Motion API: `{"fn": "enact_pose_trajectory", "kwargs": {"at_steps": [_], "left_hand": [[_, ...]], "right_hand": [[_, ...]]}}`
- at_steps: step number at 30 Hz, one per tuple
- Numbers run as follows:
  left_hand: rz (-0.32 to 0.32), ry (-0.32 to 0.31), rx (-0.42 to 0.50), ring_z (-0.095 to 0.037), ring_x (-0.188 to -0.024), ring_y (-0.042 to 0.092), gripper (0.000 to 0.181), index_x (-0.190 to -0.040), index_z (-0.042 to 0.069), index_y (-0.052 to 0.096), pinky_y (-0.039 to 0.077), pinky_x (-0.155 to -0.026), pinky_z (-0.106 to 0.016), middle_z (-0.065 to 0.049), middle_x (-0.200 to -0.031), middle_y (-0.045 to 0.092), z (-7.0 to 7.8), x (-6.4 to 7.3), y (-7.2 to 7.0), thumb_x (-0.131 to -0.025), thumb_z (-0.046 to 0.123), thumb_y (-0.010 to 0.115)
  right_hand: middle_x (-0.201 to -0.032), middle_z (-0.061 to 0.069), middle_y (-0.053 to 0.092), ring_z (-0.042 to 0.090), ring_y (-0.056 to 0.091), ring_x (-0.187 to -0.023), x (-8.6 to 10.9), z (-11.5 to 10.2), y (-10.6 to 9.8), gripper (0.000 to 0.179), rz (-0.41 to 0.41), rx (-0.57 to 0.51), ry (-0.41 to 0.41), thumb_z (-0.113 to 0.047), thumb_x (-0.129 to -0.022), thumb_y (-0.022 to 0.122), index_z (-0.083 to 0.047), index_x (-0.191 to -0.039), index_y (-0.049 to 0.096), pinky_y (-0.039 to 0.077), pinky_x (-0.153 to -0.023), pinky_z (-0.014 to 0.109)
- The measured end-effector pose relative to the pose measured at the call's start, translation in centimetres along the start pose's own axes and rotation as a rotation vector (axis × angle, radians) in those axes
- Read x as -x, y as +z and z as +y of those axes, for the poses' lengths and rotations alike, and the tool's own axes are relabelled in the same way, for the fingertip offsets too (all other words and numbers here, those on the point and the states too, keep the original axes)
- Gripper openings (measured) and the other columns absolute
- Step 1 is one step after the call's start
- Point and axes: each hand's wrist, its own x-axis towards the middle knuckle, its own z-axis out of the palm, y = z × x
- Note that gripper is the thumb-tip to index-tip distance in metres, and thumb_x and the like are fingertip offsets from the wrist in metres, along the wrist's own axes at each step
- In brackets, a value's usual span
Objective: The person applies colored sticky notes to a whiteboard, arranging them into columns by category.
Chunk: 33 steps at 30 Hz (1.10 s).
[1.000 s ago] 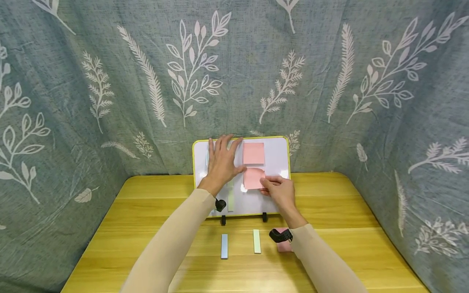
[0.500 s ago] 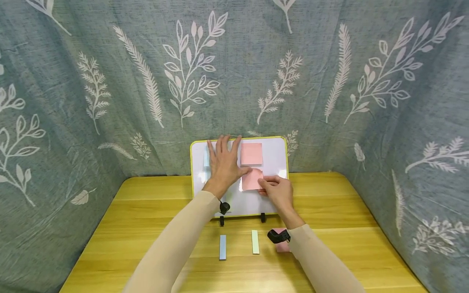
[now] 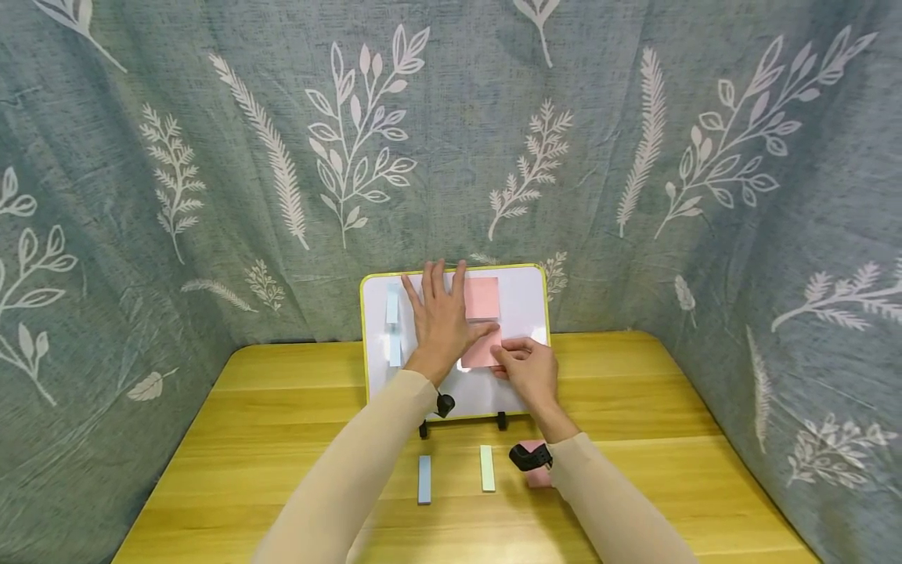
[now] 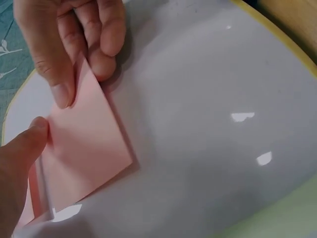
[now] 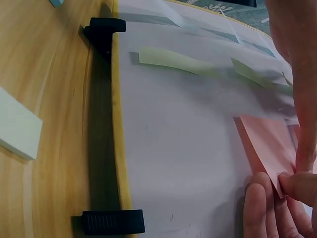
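A pink sticky note (image 3: 479,354) lies against the upright whiteboard (image 3: 523,309), just below another pink note (image 3: 482,298). My right hand (image 3: 533,370) pinches its lower right corner between thumb and fingers; in the right wrist view that corner of the sticky note (image 5: 267,141) bends away from the board. My left hand (image 3: 442,325) is spread over the board's upper middle, fingers straight up to the top edge. Its thumb (image 4: 29,144) presses on the top edge of the held note in the left wrist view.
Blue strips (image 3: 391,307) stick to the board's left side. Pale green strips (image 5: 176,62) show in the right wrist view. Before the board lie a blue pad (image 3: 424,479), a green pad (image 3: 488,468) and a partly hidden pink pad (image 3: 539,476). Black feet (image 3: 502,421) prop the board.
My left hand has shifted right, its thumb sliding along the pink note's top edge and uncovering the blue strips. My right hand keeps pinching the corner. The head view has turned slightly right.
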Motion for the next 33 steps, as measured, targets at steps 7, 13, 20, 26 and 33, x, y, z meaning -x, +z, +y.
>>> {"fn": "enact_pose_trajectory", "kwargs": {"at_steps": [7, 13, 20, 26, 33], "left_hand": [[0.033, -0.021, -0.013, -0.042, -0.183, 0.019, 0.145, -0.188, 0.025, 0.022, 0.009, -0.143, -0.081, -0.019, -0.191, 0.029, 0.3, 0.0, 0.9, -0.078, 0.095, 0.086], [0.032, -0.030, -0.004, -0.043, -0.183, 0.018, 0.144, -0.188, 0.024, 0.022, 0.010, -0.143, -0.081, -0.019, -0.192, 0.028, 0.5, 0.2, 0.9, -0.079, 0.094, 0.085], [0.027, -0.017, 0.006, -0.042, -0.182, 0.020, 0.142, -0.187, 0.026, 0.023, 0.010, -0.144, -0.080, -0.017, -0.189, 0.032, 0.1, 0.1, 0.4, -0.079, 0.092, 0.088], [0.012, 0.011, 0.025, -0.041, -0.182, 0.020, 0.141, -0.187, 0.030, 0.023, 0.007, -0.145, -0.080, -0.015, -0.187, 0.033, -0.6, 0.1, -0.1, -0.078, 0.088, 0.090], [0.012, 0.047, 0.059, -0.040, -0.181, 0.025, 0.136, -0.186, 0.032, 0.027, 0.005, -0.144, -0.080, -0.012, -0.185, 0.038, -1.5, 0.2, -0.4, -0.079, 0.079, 0.096]], "right_hand": [[-0.102, 0.024, 0.088, 0.010, 0.084, -0.068, 0.1, 0.0, 0.1, 0.021, 0.014, 0.054, -0.033, -0.010, -0.105, 0.089, 0.004, -0.119, 0.081, 0.070, -0.067, 0.028], [-0.103, 0.026, 0.088, 0.011, 0.084, -0.068, 0.1, 0.1, 0.2, 0.021, 0.016, 0.077, -0.041, -0.010, -0.105, 0.089, 0.004, -0.118, 0.081, 0.070, -0.066, 0.028], [-0.100, 0.025, 0.088, 0.012, 0.084, -0.067, -0.1, -0.1, 0.1, 0.019, 0.012, 0.089, -0.047, -0.008, -0.104, 0.089, 0.004, -0.116, 0.080, 0.069, -0.064, 0.028], [-0.098, 0.025, 0.088, 0.015, 0.085, -0.068, -0.1, -0.1, -0.1, 0.020, 0.007, 0.119, -0.073, -0.010, -0.104, 0.090, 0.003, -0.116, 0.081, 0.070, -0.065, 0.031], [-0.098, 0.024, 0.088, 0.021, 0.087, -0.072, 0.2, 0.0, -0.2, 0.021, 0.004, 0.174, -0.092, -0.013, -0.103, 0.092, 0.000, -0.117, 0.082, 0.070, -0.066, 0.031]]}}
